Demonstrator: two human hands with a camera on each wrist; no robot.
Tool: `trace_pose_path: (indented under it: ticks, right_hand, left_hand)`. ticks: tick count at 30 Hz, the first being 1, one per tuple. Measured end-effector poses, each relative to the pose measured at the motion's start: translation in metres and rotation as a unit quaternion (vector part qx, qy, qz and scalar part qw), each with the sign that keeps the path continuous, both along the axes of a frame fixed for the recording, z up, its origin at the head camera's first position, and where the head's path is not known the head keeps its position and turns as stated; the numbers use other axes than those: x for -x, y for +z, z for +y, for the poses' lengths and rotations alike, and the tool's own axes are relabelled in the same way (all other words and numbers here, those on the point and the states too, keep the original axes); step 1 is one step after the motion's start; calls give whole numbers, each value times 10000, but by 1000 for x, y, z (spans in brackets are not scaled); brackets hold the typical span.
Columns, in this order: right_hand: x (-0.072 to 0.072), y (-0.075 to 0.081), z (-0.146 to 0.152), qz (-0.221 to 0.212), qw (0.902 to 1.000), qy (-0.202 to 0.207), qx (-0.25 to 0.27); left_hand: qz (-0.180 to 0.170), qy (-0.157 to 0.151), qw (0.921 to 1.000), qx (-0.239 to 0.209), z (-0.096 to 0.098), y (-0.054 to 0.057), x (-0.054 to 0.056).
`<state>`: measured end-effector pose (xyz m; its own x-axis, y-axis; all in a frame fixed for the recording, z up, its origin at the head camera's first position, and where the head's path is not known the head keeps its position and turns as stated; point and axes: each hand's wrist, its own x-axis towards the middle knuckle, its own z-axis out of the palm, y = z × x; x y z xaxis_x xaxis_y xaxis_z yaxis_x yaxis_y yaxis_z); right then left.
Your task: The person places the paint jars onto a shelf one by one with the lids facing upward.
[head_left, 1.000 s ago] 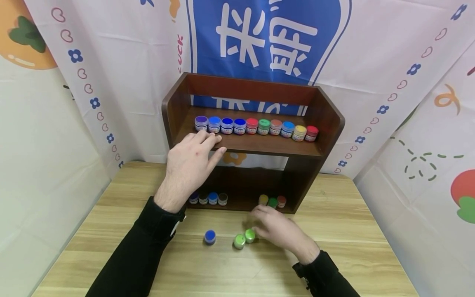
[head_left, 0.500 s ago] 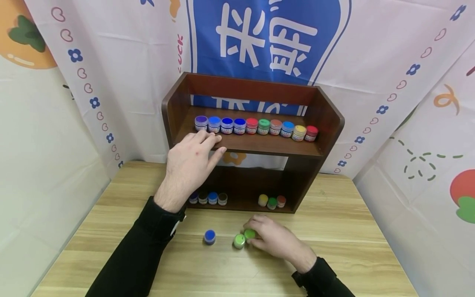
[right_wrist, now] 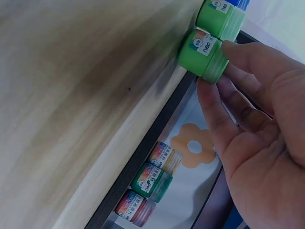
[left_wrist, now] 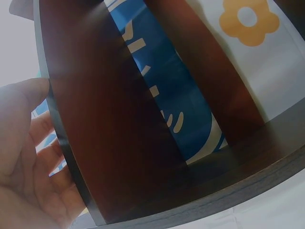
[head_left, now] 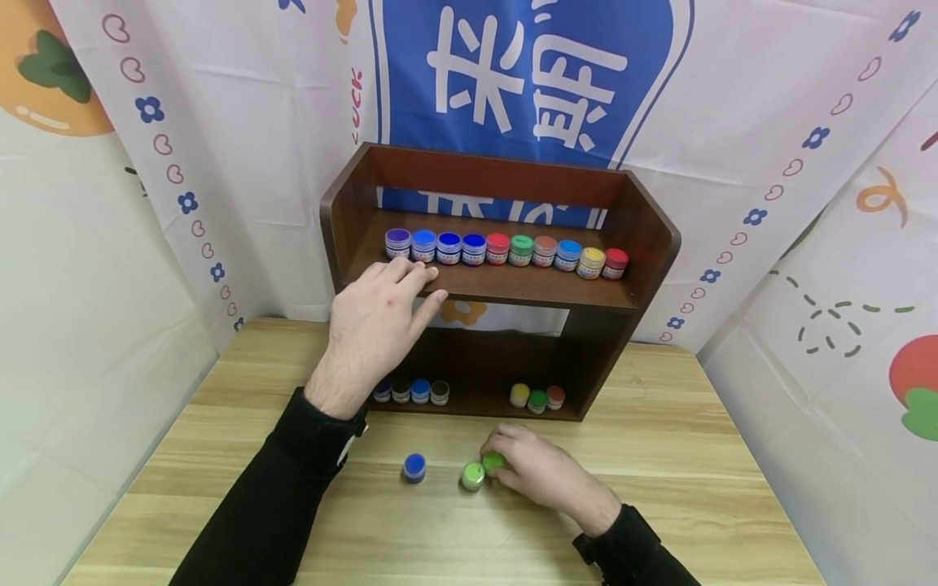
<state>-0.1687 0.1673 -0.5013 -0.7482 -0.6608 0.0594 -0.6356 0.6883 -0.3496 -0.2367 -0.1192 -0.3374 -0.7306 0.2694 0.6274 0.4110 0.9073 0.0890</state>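
Observation:
My right hand [head_left: 550, 472] pinches a light green paint jar [right_wrist: 202, 52] on the table, thumb on one side and fingertips on the other. A second light green paint jar [head_left: 472, 476] stands right beside it. A dark blue paint jar [head_left: 414, 468] is a little farther left. My left hand [head_left: 377, 325] rests on the front edge of the upper shelf [head_left: 528, 286], its fingers lying over the board near the left end of the jar row. In the left wrist view, the thumb of the left hand [left_wrist: 28, 157] is against the board's edge [left_wrist: 78, 181].
A dark brown two-tier rack [head_left: 652, 236] stands at the back of the wooden table [head_left: 689, 488]. Several paint jars [head_left: 497, 249] line its upper tier. Below, several jars [head_left: 420, 392] sit left, partly behind my arm, and yellow, green [head_left: 537, 401] and reddish-brown jars sit right.
My right hand has come down and in around the right-hand light green jar, its fingers now closed on it. The left hand and the other jars have stayed in place.

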Motion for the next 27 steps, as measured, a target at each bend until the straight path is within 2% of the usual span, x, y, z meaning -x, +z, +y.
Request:
trace_pose_path:
  ticks: [5, 20, 27]
  right_hand:
    - [6, 3, 0, -38, 10000, -45, 54]
    - [32, 22, 2, 322, 9992, -179, 157]
    - [47, 28, 2, 337, 9984, -374, 242]
  left_hand:
    - [-2, -3, 10000, -3, 0, 0, 0]
    - [-30, 22, 10000, 31, 1, 0, 0]
    - [-27, 37, 10000, 36, 1, 1, 0]
